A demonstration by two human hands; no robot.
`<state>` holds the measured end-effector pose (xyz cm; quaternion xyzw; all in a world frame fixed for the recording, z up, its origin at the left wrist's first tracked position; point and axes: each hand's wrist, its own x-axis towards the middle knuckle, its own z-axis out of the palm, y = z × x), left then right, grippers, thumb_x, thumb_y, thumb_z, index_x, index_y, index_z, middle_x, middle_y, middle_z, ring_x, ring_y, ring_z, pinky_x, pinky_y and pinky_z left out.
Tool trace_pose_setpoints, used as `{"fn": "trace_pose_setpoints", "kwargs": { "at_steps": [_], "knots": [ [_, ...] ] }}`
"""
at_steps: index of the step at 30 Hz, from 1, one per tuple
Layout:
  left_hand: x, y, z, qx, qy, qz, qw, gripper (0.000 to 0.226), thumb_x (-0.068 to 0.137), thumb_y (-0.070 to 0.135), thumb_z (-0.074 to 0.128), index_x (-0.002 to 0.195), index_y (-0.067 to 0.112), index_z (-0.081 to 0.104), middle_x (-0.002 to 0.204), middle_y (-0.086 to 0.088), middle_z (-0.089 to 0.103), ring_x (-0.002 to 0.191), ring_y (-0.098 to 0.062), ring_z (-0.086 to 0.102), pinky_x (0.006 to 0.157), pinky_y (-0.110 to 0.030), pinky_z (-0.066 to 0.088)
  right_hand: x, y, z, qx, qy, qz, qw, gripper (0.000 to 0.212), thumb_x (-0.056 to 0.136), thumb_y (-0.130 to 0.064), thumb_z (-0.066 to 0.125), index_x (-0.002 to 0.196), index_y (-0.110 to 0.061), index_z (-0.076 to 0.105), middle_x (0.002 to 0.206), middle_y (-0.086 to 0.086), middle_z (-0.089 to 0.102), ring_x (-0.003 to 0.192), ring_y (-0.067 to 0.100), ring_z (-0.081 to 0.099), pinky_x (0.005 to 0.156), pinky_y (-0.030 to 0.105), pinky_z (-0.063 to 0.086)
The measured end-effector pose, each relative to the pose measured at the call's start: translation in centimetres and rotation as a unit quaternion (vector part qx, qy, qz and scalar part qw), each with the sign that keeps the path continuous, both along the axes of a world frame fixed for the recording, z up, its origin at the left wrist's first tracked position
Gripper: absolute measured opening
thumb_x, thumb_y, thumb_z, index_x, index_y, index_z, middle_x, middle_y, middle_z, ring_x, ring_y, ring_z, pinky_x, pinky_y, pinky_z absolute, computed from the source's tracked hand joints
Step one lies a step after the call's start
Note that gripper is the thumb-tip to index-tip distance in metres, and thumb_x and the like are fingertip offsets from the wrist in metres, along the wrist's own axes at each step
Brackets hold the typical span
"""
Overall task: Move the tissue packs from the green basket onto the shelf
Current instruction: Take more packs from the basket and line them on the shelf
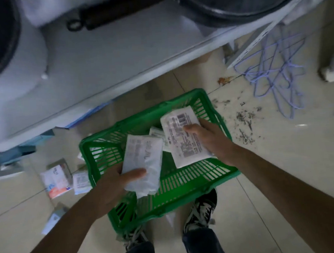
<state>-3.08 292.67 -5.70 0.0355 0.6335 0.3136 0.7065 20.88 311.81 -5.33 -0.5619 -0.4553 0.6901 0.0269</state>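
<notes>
Both hands are loaded over the green basket (pixel 185 187) — the left hand (pixel 114 180) grips a white tissue pack (pixel 143 161) with its thumb across the near end, and the right hand (pixel 208 137) clamps a second, barcode-printed pack (pixel 182 137) just beside it. Below and between the hands at least one more pack (pixel 156 132) lies in the basket. The white shelf (pixel 119 57) beyond the fingertips shows pans but no tissue packs in the visible stretch — so I judge most of the moving remains.

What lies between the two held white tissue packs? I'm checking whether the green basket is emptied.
In the head view, another white tissue pack lies in the green plastic basket between them.
</notes>
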Motion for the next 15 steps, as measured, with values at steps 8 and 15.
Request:
{"fn": "trace_pose_setpoints", "kwargs": {
  "at_steps": [8, 15],
  "knots": [
    [-2.9, 2.8, 12.7, 0.066, -0.004, 0.065, 0.996, 0.066, 0.064, 0.021, 0.092, 0.126, 0.009, 0.072, 0.125, -0.016, 0.077, 0.113, -0.034, 0.075, 0.086, -0.037, 0.065, -3.2, 1.7, 13.8, 0.035, 0.034, -0.021, 0.999, 0.05, 0.072, -0.054, 0.07, 0.114, -0.026, 0.071, 0.097, -0.003, 0.083, 0.087, 0.018, 0.08, 0.081, 0.036, 0.059],
    [-5.0, 3.6, 28.2, 0.069, -0.003, 0.075, 0.995, 0.061, 0.075, 0.013, 0.089, 0.131, 0.007, 0.066, 0.125, -0.016, 0.077, 0.111, -0.037, 0.076, 0.083, -0.045, 0.065, -6.0, 2.8, 30.8, 0.06, 0.036, -0.036, 0.997, 0.029, 0.084, -0.042, 0.071, 0.107, -0.025, 0.073, 0.091, -0.003, 0.083, 0.078, 0.014, 0.08, 0.056, 0.018, 0.058]
  ]
}}
